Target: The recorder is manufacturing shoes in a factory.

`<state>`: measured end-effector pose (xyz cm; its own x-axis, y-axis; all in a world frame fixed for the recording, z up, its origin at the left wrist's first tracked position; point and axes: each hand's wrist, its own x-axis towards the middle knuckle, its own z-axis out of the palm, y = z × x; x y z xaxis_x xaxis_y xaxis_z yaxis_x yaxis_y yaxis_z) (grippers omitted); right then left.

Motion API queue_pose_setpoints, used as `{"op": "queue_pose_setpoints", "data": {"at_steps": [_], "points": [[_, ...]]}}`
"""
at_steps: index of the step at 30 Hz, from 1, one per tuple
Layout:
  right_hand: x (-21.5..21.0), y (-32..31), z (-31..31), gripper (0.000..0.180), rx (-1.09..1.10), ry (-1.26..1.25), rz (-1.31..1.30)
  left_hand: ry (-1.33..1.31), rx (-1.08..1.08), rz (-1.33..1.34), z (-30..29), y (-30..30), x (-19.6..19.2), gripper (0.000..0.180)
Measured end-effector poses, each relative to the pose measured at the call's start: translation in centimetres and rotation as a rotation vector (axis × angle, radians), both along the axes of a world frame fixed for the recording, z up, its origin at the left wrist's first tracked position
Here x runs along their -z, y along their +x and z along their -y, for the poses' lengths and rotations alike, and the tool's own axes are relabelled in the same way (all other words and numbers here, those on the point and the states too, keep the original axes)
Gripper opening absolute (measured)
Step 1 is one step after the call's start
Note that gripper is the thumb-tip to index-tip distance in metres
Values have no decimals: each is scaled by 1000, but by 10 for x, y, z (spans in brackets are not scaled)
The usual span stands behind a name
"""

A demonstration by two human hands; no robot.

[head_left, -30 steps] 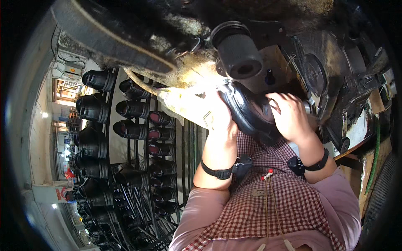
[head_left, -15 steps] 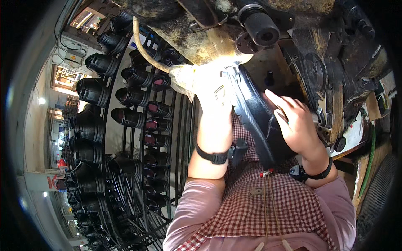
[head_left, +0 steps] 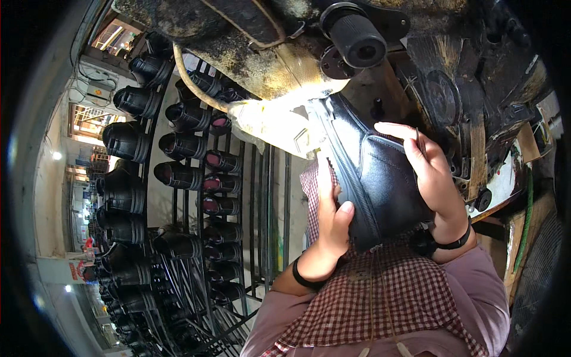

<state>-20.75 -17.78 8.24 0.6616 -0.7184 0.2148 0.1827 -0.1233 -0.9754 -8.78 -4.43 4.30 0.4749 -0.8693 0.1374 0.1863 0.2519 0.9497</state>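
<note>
A black leather shoe lies toe toward me under the dark, worn machine head, its far end close to the brightly lit machine part. Along its left side runs a thick ridged sole edge. My left hand grips that sole side, thumb on top and fingers partly hidden beneath. On the opposite side my right hand holds the upper, fingers bent at its edge. A thin dark tool, its kind unclear, shows between the right hand's fingers.
Racks of black shoes stand to the left. A pale hose curves down to a whitish cover by the light. A black cylindrical knob juts from the machine. Right, a dark grimy machine part stands beside a worn bench.
My left hand has come down from the lit machine part onto the sole side of the shoe. The shoe has turned, showing more of its upper. My right hand stays on its side.
</note>
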Motion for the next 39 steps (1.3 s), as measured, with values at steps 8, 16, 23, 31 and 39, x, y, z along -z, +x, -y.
{"op": "queue_pose_setpoints", "data": {"at_steps": [8, 16, 23, 31, 39], "points": [[13, -3, 2, 38, -5, -222, 106, 139, -180, -55, 11, 35, -16, 60], [24, 2, -3, 35, 54, -365, 24, 29, -233, 195, 21, 59, -22, 39], [36, 10, 2, 32, 129, -595, -71, -53, -199, 290, 43, 93, -19, 40], [67, 18, 17, 38, 110, -406, 139, -41, -217, -87, 56, 93, -8, 64], [72, 10, 9, 24, 275, -99, 410, -57, -186, -29, 54, 93, -4, 67]]}}
